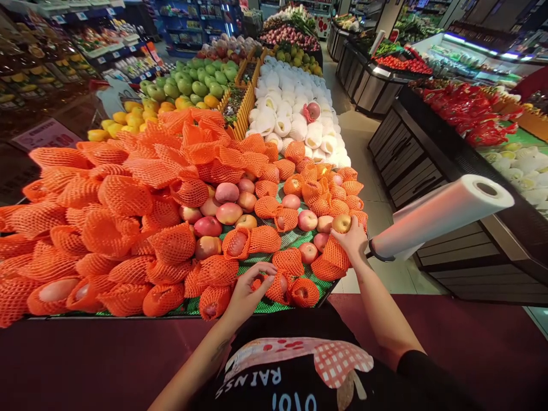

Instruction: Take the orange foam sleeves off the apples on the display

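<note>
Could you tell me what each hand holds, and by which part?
Right hand cups a bare apple by its near side; left hand seems to pinch the edge of an orange foam net.

Pale tiled floor (379, 200) runs between dark produce counters (411, 165) and lit shelves (107, 48).

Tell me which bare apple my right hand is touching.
The yellowish apple at the far right, under the right hand; the other bare apples are redder and untouched.
</note>
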The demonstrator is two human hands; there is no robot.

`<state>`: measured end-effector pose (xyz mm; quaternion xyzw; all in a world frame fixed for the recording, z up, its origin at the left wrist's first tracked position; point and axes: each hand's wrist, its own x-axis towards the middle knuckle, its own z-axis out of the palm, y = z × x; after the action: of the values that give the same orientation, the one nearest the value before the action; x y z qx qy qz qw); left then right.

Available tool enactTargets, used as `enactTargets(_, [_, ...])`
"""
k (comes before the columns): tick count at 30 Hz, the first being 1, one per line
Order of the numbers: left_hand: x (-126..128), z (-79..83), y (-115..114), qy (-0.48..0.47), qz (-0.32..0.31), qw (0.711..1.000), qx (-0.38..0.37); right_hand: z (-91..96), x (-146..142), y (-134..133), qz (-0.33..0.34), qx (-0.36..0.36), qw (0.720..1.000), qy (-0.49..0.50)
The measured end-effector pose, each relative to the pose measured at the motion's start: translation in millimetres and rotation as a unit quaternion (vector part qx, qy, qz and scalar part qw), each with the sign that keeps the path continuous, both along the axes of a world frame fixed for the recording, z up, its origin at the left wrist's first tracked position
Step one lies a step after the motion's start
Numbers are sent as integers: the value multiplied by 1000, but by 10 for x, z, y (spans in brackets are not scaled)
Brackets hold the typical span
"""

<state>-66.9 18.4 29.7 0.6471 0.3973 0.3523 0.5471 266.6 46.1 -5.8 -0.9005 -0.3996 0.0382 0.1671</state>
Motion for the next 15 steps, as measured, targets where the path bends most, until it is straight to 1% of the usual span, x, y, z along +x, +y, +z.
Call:
enactTargets(2, [12, -17, -5, 12, -18, 1000, 11, 168, -100, -59, 35, 53, 997, 35])
enactTargets(4, [33, -54, -16, 34, -45, 998, 32, 333, -216, -155, 93, 83, 986, 113])
enactTargets(5, [49, -81, -24, 48, -59, 996, 46, 399, -285, -213, 125, 82, 975, 166])
enactTargets(7, [91, -146, -44, 83, -79, 991, 75, 476, -451, -339, 193, 57, 941, 271])
enactTargets(9, [143, -221, -65, 124, -91, 983, 102, 469, -649, -460, 257, 24, 908, 331])
enactTargets(11, [195, -296, -79, 161, -102, 973, 127, 397, -858, -563, 313, -7, 884, 347])
enactTargets(13, [237, -373, -79, 194, -123, 962, 149, 294, -1048, -643, 350, -40, 870, 345])
enactTargets(15, [261, -455, -68, 228, -150, 949, 161, 197, -1183, -697, 365, -69, 868, 330])
